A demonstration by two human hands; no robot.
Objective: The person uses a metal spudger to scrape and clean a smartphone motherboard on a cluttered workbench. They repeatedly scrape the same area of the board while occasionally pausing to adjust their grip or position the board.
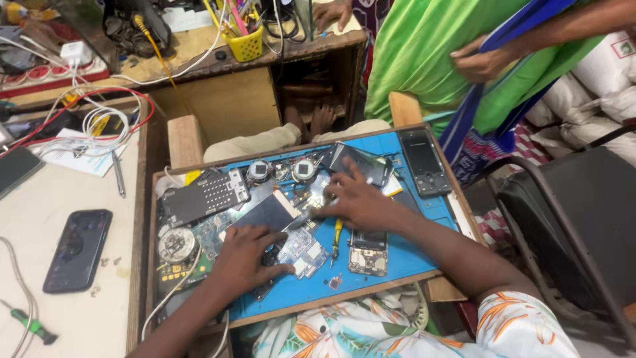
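Blue mat (pixel 411 255) carries a thin, brittle-looking phone screen (pixel 268 213) near its middle, likely best held by its edges, with the left hand (pixel 242 255) flat beside it and the right hand (pixel 354 202) spread.

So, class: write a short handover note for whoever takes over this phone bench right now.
Left hand lies flat on the dark phone part, pinning it to the blue mat. Right hand rests fingertips beside it, holding nothing clearly visible. Yellow screwdriver lies between the hands; opened phone body is just right of it. Done: phone opened, parts spread. Left: not reassembled.
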